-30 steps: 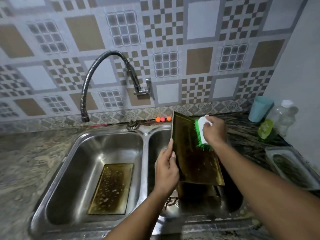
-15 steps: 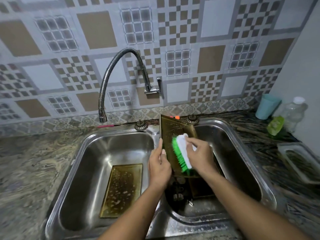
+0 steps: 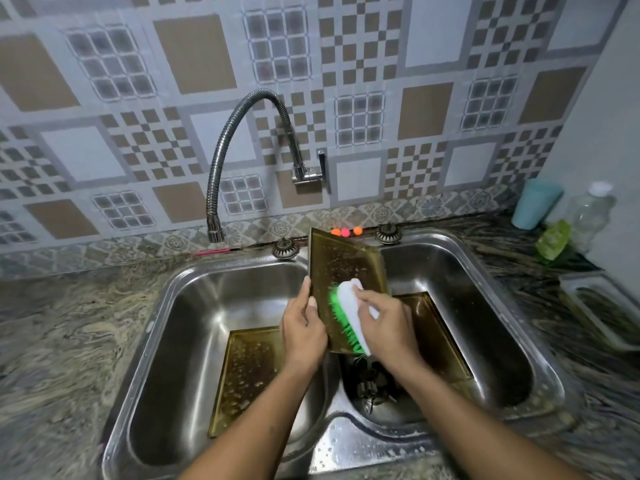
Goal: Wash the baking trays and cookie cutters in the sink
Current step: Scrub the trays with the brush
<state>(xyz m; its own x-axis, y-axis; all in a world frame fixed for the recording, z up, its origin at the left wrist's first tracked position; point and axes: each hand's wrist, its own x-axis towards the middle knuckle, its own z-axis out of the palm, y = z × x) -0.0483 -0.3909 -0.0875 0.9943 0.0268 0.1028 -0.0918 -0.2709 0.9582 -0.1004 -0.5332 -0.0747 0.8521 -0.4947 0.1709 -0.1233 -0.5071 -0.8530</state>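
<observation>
On the left, the marbled bench (image 3: 52, 341) runs up to a steel double sink (image 3: 147, 344). A bendy metal tap (image 3: 242, 109) comes out of the tiled wall, and its mouth hangs above the far edge of the left basin. On the bottom of this basin lies a flat tray (image 3: 242, 382), brownish and speckled with drops. Just right of it, the left hand (image 3: 303, 327) holds a tilted tray (image 3: 343, 268) by its left edge, with the grip pinching that edge between thumb and fingers. This tray stands nearly upright over the divider between the two basins, and its far edge is just below three little orange and pink balls (image 3: 344, 231) at the wall. The right hand (image 3: 388, 327) has its grip curled round the white back of a brush (image 3: 348, 306), and the green bristles press on the wet face of the tilted tray. Under the hands, in the right basin, lies a third tray (image 3: 440, 337), and beside it are some small dark pieces (image 3: 370, 382), too blurred to name. On the bench at the far right stand a teal cup (image 3: 535, 202), a clear bottle (image 3: 592, 209) and a metal container (image 3: 602, 306).
</observation>
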